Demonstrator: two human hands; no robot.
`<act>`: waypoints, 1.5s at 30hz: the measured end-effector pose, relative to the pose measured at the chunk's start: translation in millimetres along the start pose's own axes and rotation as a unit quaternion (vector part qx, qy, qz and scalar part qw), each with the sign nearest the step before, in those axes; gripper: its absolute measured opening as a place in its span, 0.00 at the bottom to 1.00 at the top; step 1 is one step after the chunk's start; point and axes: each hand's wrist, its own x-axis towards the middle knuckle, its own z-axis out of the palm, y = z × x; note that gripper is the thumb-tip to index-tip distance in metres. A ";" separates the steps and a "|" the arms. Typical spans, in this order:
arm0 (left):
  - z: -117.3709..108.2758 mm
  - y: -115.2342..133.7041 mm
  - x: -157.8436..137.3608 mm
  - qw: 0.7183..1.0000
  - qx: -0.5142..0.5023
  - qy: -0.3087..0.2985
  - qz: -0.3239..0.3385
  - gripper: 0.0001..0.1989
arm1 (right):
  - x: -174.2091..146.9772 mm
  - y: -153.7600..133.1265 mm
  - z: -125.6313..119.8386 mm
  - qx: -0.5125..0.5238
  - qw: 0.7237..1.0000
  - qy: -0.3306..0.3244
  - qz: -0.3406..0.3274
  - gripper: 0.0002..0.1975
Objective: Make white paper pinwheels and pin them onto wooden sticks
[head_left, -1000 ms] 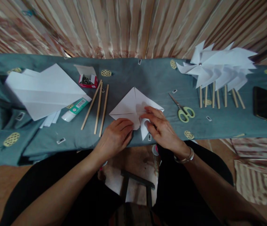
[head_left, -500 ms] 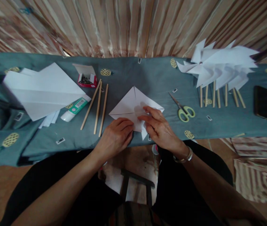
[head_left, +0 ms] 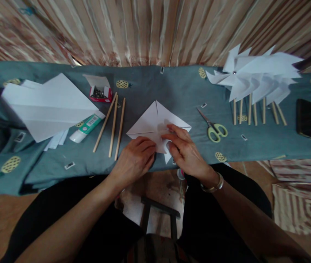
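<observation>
Pinwheels (head_left: 262,69) look done; sheet (head_left: 152,120) slit, not pinned; three sticks (head_left: 113,128) bare. Left hand (head_left: 136,155) pinches sheet's near edge; right hand's (head_left: 187,149) grip: can't tell.

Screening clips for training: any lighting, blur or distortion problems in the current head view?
Head view: dim overall, with a soft shadow on the white paper by the right hand; head view: curtain smeared at upper left, its pleats fanning outward, likely wide-angle distortion.
</observation>
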 end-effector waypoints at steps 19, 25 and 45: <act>3.2 -0.6 1.3 0.998 -0.043 0.006 -0.040 0.09 | 15.2 0.8 -6.8 -0.011 0.999 0.048 0.008 0.12; 4.2 -3.3 5.0 0.996 -0.054 0.016 -0.062 0.09 | 4.5 -5.8 -2.2 0.137 0.989 0.036 0.049 0.07; 6.8 -8.6 7.3 0.995 -0.045 0.027 -0.087 0.11 | 20.0 -4.2 19.6 0.018 0.992 0.117 0.053 0.03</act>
